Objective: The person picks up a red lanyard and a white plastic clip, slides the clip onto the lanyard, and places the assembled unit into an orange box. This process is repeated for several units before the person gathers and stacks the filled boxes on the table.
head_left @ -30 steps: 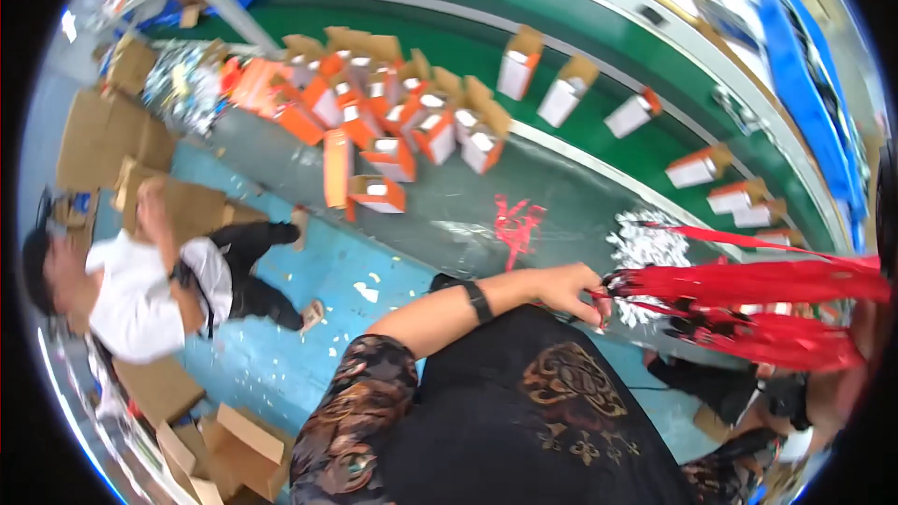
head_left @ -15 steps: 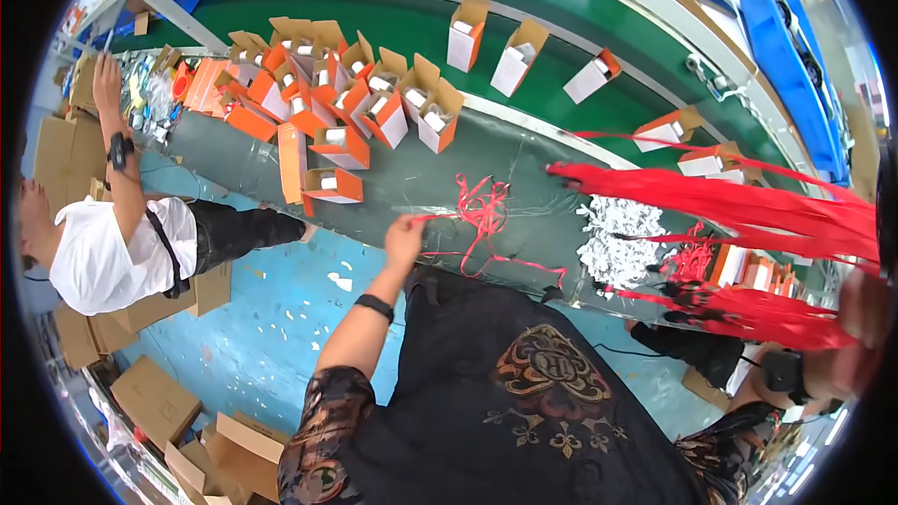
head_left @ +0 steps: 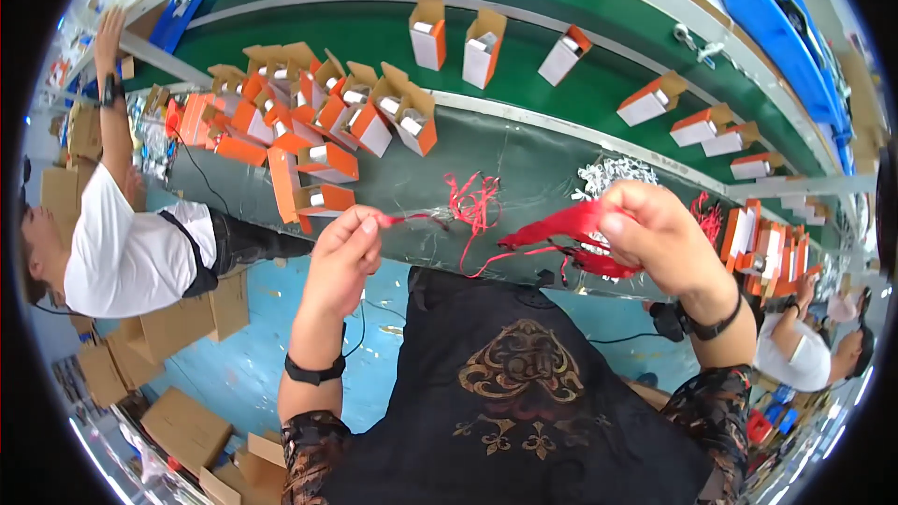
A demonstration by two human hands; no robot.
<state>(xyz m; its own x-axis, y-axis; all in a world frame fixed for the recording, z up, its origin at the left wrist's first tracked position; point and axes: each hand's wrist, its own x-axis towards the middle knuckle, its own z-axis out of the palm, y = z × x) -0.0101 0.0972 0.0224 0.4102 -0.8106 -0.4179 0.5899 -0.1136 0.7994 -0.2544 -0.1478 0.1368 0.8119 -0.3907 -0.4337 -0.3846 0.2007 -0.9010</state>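
Note:
My left hand (head_left: 348,254) is closed in a pinch on the end of a thin red strap, whose dark far part points toward the middle of the bench. My right hand (head_left: 669,236) is wrapped round a bundle of flat red straps (head_left: 552,227) with black ends, held above the bench near its front edge. Between the hands, a loose tangle of red straps (head_left: 474,203) lies on the dark green bench top (head_left: 533,159). Behind my right hand, partly covered by it, is a heap of small white pieces (head_left: 613,174).
Many open orange-and-white boxes (head_left: 323,117) holding white items crowd the bench's left half. More boxes (head_left: 482,49) stand spaced along the green conveyor (head_left: 365,28) beyond. Further boxes (head_left: 772,248) sit at right. Co-workers are on the left (head_left: 140,252) and right (head_left: 800,346).
My right hand has swung in from the far right with the red bundle, which was stretched out and is now gathered before me. My left hand has moved left, still pinching a red strap.

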